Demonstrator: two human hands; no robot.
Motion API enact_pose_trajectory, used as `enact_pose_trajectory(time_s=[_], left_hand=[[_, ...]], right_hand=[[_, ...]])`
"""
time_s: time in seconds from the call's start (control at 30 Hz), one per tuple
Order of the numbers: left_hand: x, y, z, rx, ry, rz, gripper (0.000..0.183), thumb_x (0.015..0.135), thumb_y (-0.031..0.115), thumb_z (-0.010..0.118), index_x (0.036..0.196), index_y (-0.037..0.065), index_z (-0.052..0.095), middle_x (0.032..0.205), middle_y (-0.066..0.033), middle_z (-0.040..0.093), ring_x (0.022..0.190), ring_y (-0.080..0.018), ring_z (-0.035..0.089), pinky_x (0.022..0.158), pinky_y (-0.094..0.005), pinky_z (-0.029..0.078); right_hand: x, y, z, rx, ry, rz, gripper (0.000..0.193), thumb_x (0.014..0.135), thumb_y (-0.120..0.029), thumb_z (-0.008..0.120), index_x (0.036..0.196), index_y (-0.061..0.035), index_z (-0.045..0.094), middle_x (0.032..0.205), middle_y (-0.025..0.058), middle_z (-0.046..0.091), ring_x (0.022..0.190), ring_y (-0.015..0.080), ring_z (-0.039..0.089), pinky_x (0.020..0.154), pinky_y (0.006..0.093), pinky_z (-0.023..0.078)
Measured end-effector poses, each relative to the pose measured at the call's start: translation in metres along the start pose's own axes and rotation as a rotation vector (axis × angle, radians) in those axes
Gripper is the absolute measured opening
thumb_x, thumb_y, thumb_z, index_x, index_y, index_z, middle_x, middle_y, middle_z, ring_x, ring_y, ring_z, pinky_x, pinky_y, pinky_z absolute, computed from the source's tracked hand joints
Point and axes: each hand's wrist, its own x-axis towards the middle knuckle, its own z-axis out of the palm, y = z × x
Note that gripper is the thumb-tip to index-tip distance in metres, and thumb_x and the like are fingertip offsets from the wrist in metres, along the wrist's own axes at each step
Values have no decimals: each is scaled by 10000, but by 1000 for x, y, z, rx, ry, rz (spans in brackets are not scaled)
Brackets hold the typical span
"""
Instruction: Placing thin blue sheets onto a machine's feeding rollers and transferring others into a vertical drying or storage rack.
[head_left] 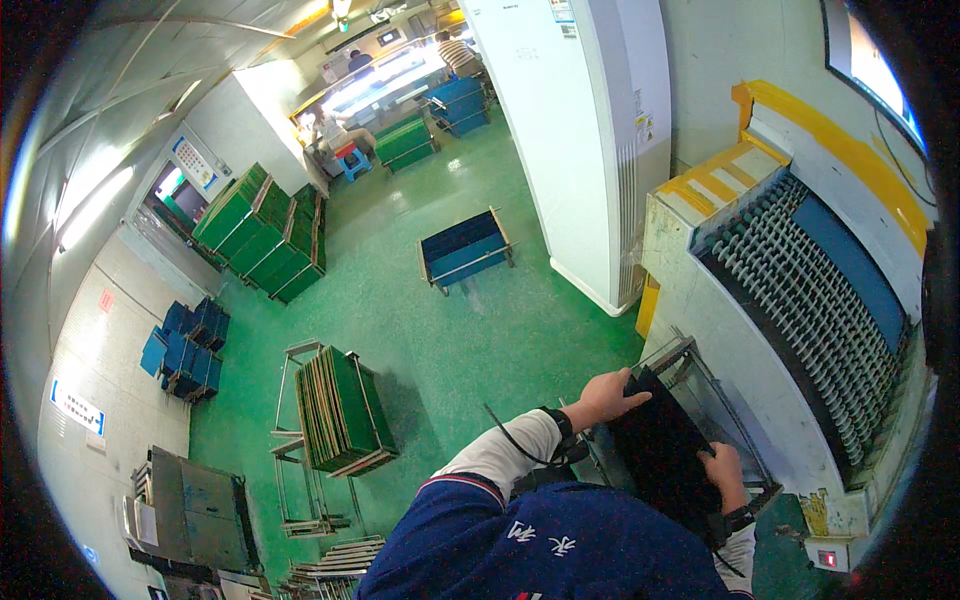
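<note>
A flat black panel (660, 445) is tilted in front of my body at the lower right. Its far left corner is held by my left hand (612, 396), thumb stretched along the edge and fingers closed. My right hand (726, 474) grips the right edge with the thumb over the top face; the fingers beneath are hidden. Around and under the panel stands a metal frame rack (735, 410), partly covered by it. Dark bands circle both wrists, and a thin cord hangs from the left one.
A roller conveyor machine (810, 310) stands close on the right, beside a tall white cabinet (570, 130). To the left, a trolley holds green-sided upright boards (345, 410). A blue bin (467, 250) sits on the green floor. Stacked green bins (262, 235) and seated people are farther off.
</note>
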Motion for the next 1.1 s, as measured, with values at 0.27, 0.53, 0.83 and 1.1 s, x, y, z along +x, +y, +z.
enact_pose_trajectory(time_s=[0.27,0.53,0.83,1.1], left_hand=[[-3,5,-2,-21,25,-5,650,891,627,665,1020,-3,566,932,-222,679,896,-436,662,787,-510,523],[0,1,0,-15,-9,-21,709,888,660,646,1118,-7,586,989,-230,693,945,-437,672,830,-510,534],[0,4,-2,-5,-27,-34,752,884,672,642,1198,-9,590,1023,-231,701,970,-437,676,859,-504,540],[1,1,0,-2,-29,-20,754,888,670,639,1196,-16,585,1016,-233,700,962,-438,675,854,-504,539]], right_hand=[[1,5,3,0,-1,-2,352,859,-294,742,1053,-1,750,985,273,708,977,442,679,833,495,509],[1,-1,-1,11,-21,-4,357,854,-290,734,1062,0,749,993,270,712,991,440,680,856,484,514],[0,1,0,25,-24,8,350,848,-280,735,1059,-1,751,1000,264,720,996,427,689,866,476,515],[0,4,1,25,-8,-12,336,852,-267,739,1053,2,752,1004,265,719,999,430,688,867,477,516]])
